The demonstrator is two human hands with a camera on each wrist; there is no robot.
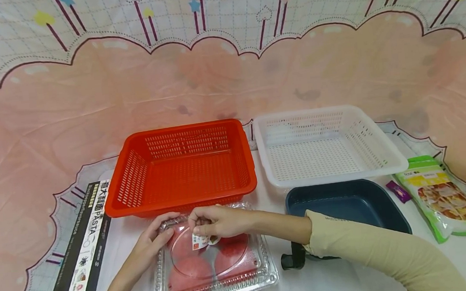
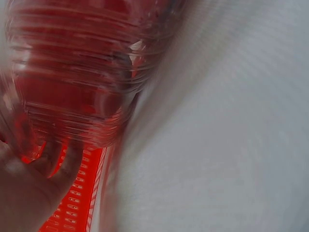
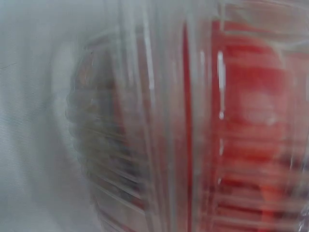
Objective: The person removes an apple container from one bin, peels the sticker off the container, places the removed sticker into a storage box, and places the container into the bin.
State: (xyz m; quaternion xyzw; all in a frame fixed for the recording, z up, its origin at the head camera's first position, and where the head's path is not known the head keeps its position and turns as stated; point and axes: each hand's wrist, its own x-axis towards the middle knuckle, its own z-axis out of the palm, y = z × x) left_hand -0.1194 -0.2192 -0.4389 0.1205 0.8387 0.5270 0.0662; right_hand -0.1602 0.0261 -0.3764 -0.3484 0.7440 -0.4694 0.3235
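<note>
A clear plastic clamshell box (image 1: 212, 290) with several round red fruits (image 1: 190, 271) inside lies on the table; their exact kind is unclear through the lid. My left hand (image 1: 151, 240) grips the far left corner, its thumb on the lid and its fingers over the rim. In the left wrist view the left hand (image 2: 36, 186) has its fingertips against the ridged wall. Over the lid, my right hand (image 1: 219, 221) has curled fingers and pinches the upper edge of a white label (image 1: 200, 242), partly hidden. The right wrist view shows only the blurred box wall (image 3: 169, 145).
Behind the box stands a red basket (image 1: 192, 177), with a white basket (image 1: 313, 157) to its right. A dark blue pan (image 1: 346, 198) sits under my right forearm. A black pasta box (image 1: 83, 244) lies left; a purple packet (image 1: 398, 191) and green bag (image 1: 449, 196) lie right.
</note>
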